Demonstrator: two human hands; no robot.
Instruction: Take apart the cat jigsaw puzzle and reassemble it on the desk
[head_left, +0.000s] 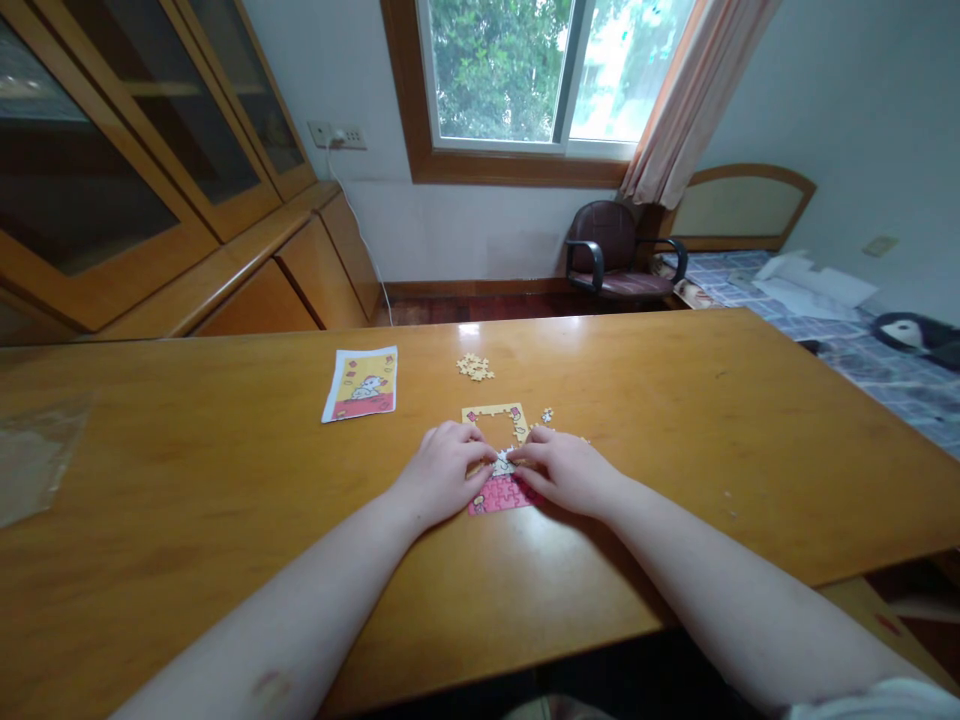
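Note:
A partly assembled jigsaw puzzle [504, 493] lies on the wooden table, pink along its near side, with a yellow border round an open gap at the far side. My left hand [448, 465] rests at its left, thumb and fingertips closed on a white puzzle piece [502, 465] in the middle. From the right, my right hand [564, 468] meets the same white area with fingers bent and pinched together. Whether the right fingers hold a separate piece is hidden. Some loose pieces [547, 414] lie just beyond the right hand.
A pile of yellow puzzle pieces [475, 367] sits farther back on the table [225, 480]. At the left lies a reference picture [364, 385] of a white animal, and a clear plastic bag [37, 455]. An armchair [611, 250] and a bed [810, 320] stand beyond the table.

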